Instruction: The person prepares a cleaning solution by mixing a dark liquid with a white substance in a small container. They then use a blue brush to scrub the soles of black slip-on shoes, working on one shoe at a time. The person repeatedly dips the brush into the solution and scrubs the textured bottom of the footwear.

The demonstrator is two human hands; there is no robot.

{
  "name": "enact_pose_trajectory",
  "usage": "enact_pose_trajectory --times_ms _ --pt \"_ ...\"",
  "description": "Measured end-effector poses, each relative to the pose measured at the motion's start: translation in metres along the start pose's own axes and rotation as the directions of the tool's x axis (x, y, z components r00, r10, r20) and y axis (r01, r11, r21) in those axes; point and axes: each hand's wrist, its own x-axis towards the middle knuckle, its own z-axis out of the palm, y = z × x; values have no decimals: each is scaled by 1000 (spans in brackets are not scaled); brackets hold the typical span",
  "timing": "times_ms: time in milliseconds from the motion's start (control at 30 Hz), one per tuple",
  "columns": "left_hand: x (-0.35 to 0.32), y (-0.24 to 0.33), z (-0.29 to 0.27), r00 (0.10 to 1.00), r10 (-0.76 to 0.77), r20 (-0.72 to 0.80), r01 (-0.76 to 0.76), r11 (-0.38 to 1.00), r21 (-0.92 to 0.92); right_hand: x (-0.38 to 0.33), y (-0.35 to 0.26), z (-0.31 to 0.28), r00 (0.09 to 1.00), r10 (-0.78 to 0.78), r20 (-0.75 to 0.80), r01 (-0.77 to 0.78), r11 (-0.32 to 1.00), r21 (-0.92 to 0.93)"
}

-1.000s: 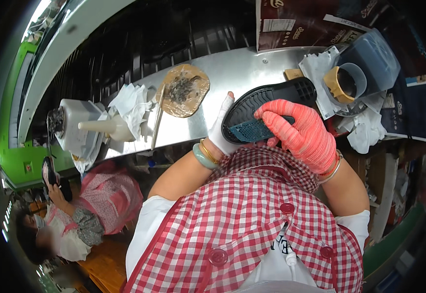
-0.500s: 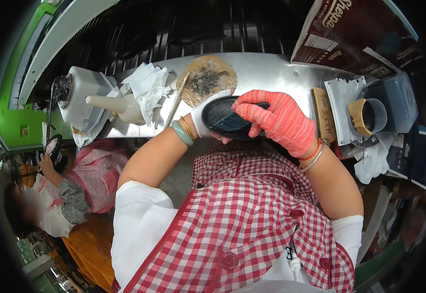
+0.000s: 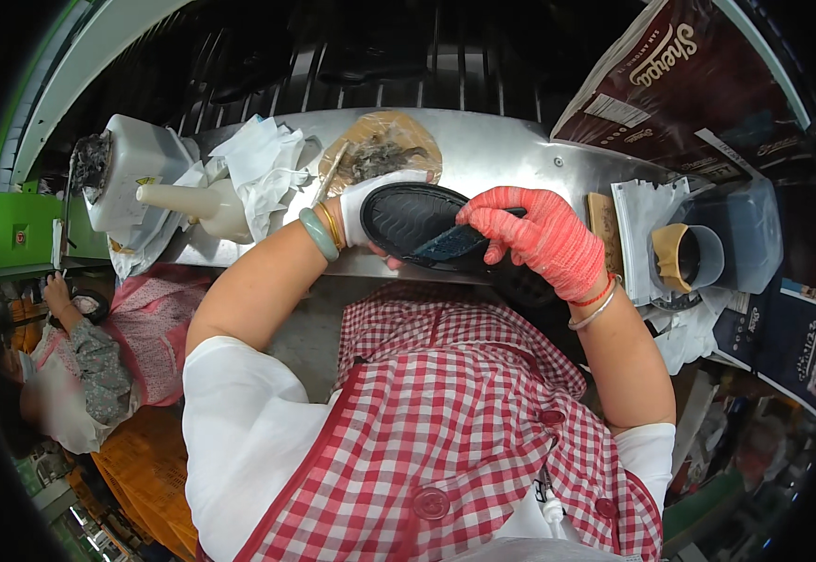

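My left hand (image 3: 375, 206), in a white glove with bare fingertips, grips a black shoe sole (image 3: 406, 208) from beneath and its left side. The sole lies tilted with its grooved face up, above the metal bench's near edge. My right hand (image 3: 539, 234), in a coral knitted glove, is closed, its thumb and fingers pinching a dark blue, textured flat piece (image 3: 450, 245). That piece lies slanted against the sole's right part; its end under the fingers is hidden. Below my right hand shows a dark knobbly thing (image 3: 525, 284), whose kind I cannot make out.
On the metal bench (image 3: 492, 150) are a brown wrapped disc (image 3: 394, 140) with grey fluff, crumpled white paper (image 3: 263, 155), a spouted bottle (image 3: 225, 211) and a white container (image 3: 136, 164). At right stand a clear bin (image 3: 754, 220) and a taped ring (image 3: 675, 255). A co-worker (image 3: 99, 356) sits left.
The sole now lies flatter, showing more of its grooved face. My right hand has drawn slightly right, and the blue piece is tilted up along the sole.
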Motion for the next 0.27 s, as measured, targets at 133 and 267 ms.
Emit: enact_pose_trajectory --times_ms 133,267 --pt "4 6 -10 989 -93 114 96 995 -15 -3 -1 -9 1000 26 13 -26 999 -28" --pt "8 9 -2 985 -161 64 165 984 -68 -6 1 -15 999 39 27 -39 999 -7"
